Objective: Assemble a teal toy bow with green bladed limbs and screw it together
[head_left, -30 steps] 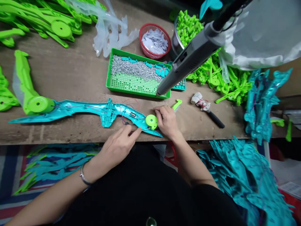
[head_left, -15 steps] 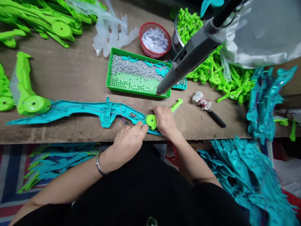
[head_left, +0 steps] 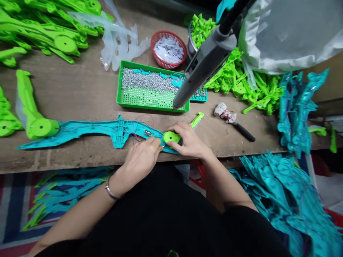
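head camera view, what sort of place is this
Probably an assembly workshop: a green tray of small metal pieces sits on the workbench, a gray tool slants over it, and teal parts are heaped at the right.

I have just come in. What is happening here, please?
A person works with both hands at the right end of a long turquoise part on the bench. The right hand touches a round green piece there; the left hand is close beside it, its grip unclear. Beyond lies a green tray of metal pieces.
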Available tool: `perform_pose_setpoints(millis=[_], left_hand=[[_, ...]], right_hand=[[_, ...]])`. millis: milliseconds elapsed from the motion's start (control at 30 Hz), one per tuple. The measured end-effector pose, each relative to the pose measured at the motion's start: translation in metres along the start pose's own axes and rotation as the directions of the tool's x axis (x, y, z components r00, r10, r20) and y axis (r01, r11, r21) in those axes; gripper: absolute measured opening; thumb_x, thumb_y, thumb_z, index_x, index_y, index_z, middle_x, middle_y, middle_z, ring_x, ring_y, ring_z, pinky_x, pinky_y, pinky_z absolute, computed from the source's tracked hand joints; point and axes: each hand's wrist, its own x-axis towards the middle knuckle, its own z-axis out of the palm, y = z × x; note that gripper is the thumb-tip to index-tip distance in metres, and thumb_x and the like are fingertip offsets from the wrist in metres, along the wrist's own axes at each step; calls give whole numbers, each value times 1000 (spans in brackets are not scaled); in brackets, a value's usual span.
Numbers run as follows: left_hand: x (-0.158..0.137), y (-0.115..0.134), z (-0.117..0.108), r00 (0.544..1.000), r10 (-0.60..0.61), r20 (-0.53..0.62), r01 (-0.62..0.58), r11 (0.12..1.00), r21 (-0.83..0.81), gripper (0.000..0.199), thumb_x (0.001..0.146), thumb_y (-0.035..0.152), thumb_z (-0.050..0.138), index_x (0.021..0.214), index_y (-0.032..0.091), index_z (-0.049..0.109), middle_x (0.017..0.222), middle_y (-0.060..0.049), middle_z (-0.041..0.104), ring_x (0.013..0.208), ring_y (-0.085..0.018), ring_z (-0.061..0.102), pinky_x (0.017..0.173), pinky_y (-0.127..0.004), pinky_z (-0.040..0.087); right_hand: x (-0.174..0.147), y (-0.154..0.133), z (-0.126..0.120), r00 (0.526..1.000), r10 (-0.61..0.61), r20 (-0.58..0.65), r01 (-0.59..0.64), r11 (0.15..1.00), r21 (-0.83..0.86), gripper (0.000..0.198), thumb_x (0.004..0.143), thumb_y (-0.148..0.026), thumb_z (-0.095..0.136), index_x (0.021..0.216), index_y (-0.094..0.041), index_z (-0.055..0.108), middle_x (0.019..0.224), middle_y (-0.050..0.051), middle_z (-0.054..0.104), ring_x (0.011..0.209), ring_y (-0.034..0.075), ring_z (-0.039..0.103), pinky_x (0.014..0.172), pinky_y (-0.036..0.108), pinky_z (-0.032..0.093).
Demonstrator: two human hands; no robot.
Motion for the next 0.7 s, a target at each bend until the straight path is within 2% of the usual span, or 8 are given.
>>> perform_pose_setpoints(millis=[167, 267, 367, 433, 500, 600, 700], left_hand=[[4, -3, -1, 1000, 9, 22, -6, 994, -107, 24, 100, 31, 46, 91, 20, 65, 96, -5, 71, 89, -24, 68, 67, -31, 40], [7, -3, -6, 999, 21, 48, -14, 991, -131, 23, 99, 30, 47, 89, 20, 65, 95, -5, 72, 89, -24, 69, 68, -31, 39], [7, -2, -6, 999, -16, 32, 19, 996, -91, 21, 99, 32, 47, 99, 20, 64, 97, -6, 73, 85, -25, 69, 62, -31, 36], [6, -3, -5, 999, -40, 5, 40, 996, -75, 23, 99, 35, 47, 109, 21, 62, 98, -5, 74, 84, -25, 69, 60, -31, 34], [4, -3, -3, 999, -37, -9, 36, 996, -83, 25, 99, 36, 46, 110, 25, 65, 99, -3, 73, 85, -25, 69, 61, -31, 35], [3, -3, -2, 999, -33, 4, 34, 995, -93, 30, 100, 37, 43, 101, 29, 72, 98, -2, 72, 88, -25, 68, 65, -32, 38], [6, -2, -5, 998, -46, 37, 49, 995, -83, 35, 99, 37, 41, 92, 26, 73, 95, -4, 72, 86, -26, 68, 64, -33, 39]], right_hand=[[2, -17, -6, 994, 93, 59, -81, 978, -191, 46, 80, -45, 69, 113, -14, 67, 104, 12, 65, 99, 27, 59, 87, 39, 43], [6, -29, -13, 977, 157, 147, -113, 956, -270, 41, 81, -36, 67, 114, -12, 68, 104, 13, 66, 95, 26, 63, 80, 35, 44], [11, -39, -18, 955, 231, 185, -156, 925, -345, 39, 79, -31, 65, 114, -13, 68, 101, 13, 70, 88, 25, 65, 73, 34, 43], [14, -42, -19, 944, 273, 187, -193, 914, -357, 40, 79, -33, 65, 113, -12, 69, 97, 13, 73, 83, 25, 67, 71, 33, 42], [16, -42, -20, 938, 289, 191, -211, 914, -345, 39, 78, -33, 66, 111, -11, 70, 95, 13, 74, 82, 24, 68, 71, 32, 42], [20, -41, -22, 938, 277, 207, -202, 924, -325, 34, 76, -31, 67, 104, -12, 73, 92, 12, 75, 82, 23, 69, 71, 31, 43], [23, -38, -27, 935, 263, 236, -191, 938, -289, 30, 75, -30, 70, 98, -12, 75, 86, 10, 75, 77, 22, 68, 70, 30, 43]])
